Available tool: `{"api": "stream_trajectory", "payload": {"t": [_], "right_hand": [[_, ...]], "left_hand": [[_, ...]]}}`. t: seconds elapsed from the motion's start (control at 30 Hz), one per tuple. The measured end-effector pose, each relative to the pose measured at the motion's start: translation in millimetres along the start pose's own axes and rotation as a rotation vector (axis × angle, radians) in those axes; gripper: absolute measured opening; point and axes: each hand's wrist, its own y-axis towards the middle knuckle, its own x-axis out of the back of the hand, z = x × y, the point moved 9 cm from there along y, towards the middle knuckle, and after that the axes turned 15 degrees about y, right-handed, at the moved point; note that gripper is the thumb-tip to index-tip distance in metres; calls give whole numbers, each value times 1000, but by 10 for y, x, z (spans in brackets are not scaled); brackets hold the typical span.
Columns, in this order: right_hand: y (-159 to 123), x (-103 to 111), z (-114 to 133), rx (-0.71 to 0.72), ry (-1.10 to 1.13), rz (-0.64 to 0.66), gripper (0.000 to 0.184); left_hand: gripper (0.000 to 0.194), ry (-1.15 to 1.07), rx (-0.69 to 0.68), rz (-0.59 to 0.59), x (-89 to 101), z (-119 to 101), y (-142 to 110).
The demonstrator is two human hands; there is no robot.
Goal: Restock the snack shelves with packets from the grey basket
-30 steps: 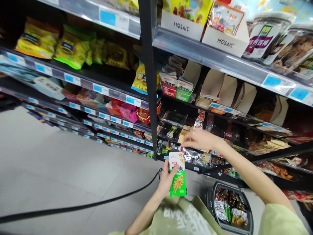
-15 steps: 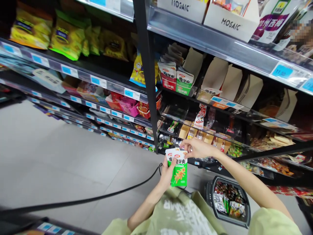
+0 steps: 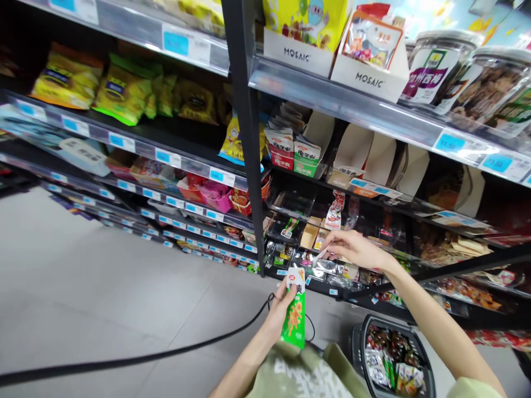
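Note:
My left hand (image 3: pixel 279 309) is closed on a green and white snack packet (image 3: pixel 295 318), upright with its printed front towards me. Up and to the right, my right hand (image 3: pixel 352 249) pinches a second snack packet (image 3: pixel 319 257), seen nearly edge-on as a thin pale strip. The two packets are apart, in front of the lower shelves. Higher on the shelf, a similar green packet (image 3: pixel 306 159) stands in a row beside a red one (image 3: pixel 281 148).
A dark basket (image 3: pixel 360 354) with several packaged snacks stands on the floor at the lower right. Black shelf post (image 3: pixel 246 110) divides the racks. A black cable (image 3: pixel 166 351) crosses the left side. Jars (image 3: pixel 435 72) stand on the upper right shelf.
The two packets held together have come apart. My right hand has moved right with one, now turned edge-on; my left hand keeps the other, slightly lower. The view has tilted up a little.

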Motion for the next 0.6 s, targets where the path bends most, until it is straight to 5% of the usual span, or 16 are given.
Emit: {"api": "stream_trajectory", "payload": {"t": [0.17,0.33,0.43,0.6], "right_hand": [[-149,364,543,350,-22,-253,7],[-294,637,1037,728,-218,-638,11],[-145,760,1199,792,-185,-773,14],[379,1035,1273,802,-39,-806,27]], "left_hand": [[54,-169,117,221,-202,70,-47],[58,-154,143,198,-215,76,-69],[64,-125,174,157,-176,143,-63],[67,-111,178,104,-34,262,-6]]}}
